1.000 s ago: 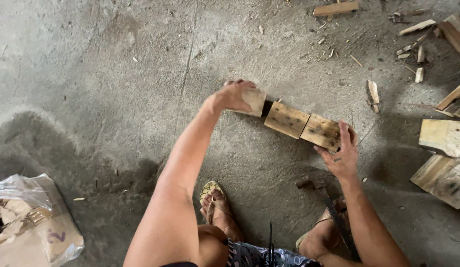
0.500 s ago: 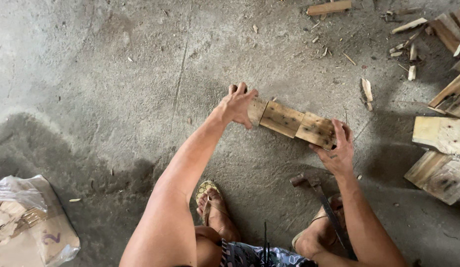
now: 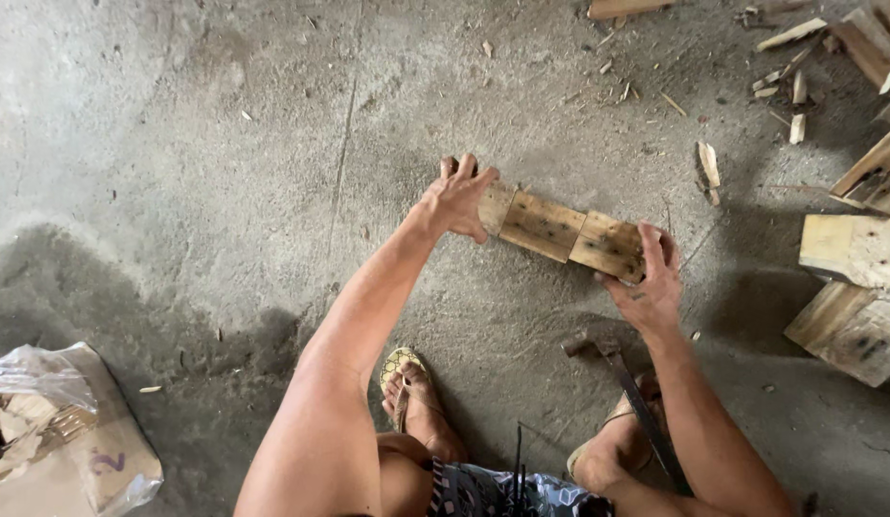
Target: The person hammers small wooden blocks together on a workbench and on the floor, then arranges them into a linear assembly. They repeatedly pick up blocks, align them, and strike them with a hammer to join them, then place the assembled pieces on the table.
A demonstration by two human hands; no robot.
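A short wooden piece (image 3: 558,228) made of three plank sections joined side by side lies tilted on the concrete floor. My left hand (image 3: 459,196) grips its left end, fingers curled over the top edge. My right hand (image 3: 649,283) grips its right end, thumb on the face. A hammer (image 3: 617,373) with a dark handle lies on the floor just below my right hand, beside my right foot.
Cut plank pieces (image 3: 855,287) are stacked at the right edge, with wood scraps and splinters (image 3: 794,77) scattered at the upper right. A cardboard box with a plastic bag (image 3: 52,431) sits at the lower left. My sandalled feet (image 3: 411,397) are below the piece.
Both hands have shifted the wooden piece slightly left and toward me, keeping hold of its ends. The view has drifted a little.
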